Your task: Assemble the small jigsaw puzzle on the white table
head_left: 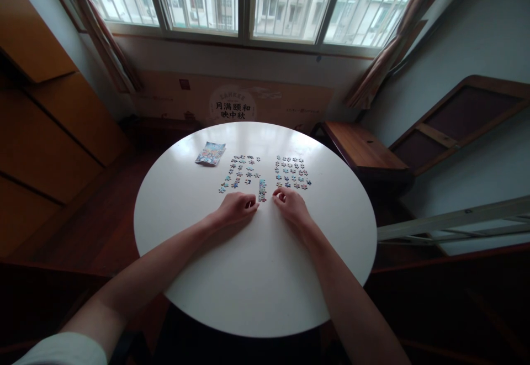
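Note:
Both my hands rest on a round white table (256,276). My left hand (238,208) lies with its fingers curled, just below a short joined strip of puzzle pieces (261,190). My right hand (290,204) is curled too, its fingertips pinched near the lower edge of the right group of loose puzzle pieces (292,172). What either hand holds is too small to make out. A left group of loose pieces (240,173) is spread beyond my left hand. A small colourful picture card (210,153) lies further back on the left.
A wooden side table (358,149) stands behind the round table on the right. A wooden cabinet (45,133) fills the left wall. A window with bars (248,0) and curtains runs along the back. A framed board (459,116) leans at the right.

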Tool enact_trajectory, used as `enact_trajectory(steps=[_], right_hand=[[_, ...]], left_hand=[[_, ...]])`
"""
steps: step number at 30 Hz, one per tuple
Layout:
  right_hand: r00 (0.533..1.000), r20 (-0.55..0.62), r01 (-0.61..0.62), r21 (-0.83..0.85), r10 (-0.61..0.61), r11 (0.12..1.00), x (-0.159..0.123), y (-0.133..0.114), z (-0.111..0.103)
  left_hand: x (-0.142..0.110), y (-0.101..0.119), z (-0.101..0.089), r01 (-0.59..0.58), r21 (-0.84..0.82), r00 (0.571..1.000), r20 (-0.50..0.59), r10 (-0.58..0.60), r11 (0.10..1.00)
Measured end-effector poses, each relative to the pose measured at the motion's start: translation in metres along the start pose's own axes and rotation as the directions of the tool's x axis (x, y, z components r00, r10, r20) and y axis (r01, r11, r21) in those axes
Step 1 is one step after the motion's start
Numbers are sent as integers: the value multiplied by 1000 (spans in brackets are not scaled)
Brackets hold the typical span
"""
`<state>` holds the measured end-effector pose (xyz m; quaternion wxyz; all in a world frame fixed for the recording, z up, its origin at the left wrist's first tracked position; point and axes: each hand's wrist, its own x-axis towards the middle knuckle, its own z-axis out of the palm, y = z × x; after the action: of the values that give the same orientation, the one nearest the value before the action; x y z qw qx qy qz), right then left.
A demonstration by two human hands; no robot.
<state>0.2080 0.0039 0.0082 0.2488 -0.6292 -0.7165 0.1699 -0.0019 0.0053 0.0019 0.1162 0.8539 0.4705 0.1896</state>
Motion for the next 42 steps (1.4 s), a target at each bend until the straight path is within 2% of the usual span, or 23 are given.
enact_trajectory(steps=[6,13,22,34,42], right_hand=[[1000,-7,0,15,0,1000,0,1,1],[1000,2,-7,12,7,1000,0,1,1],[1000,2,6,10,-6,1000,1,1,0],[1000,3,6,10,-6,1000,1,-1,0],[1000,0,11,6,-11,1000,0,0,-1]], left_hand=[[0,1,0,9,-10,1000,-1,-9,1000],[-1,0,1,20,-96,997,-75,-28,995],[-2,4,-1,-60,79,998,-23,62,995],[-3,5,-3,-76,81,997,-9,77,994],[-2,6,0,-33,74,999,-32,35,997]])
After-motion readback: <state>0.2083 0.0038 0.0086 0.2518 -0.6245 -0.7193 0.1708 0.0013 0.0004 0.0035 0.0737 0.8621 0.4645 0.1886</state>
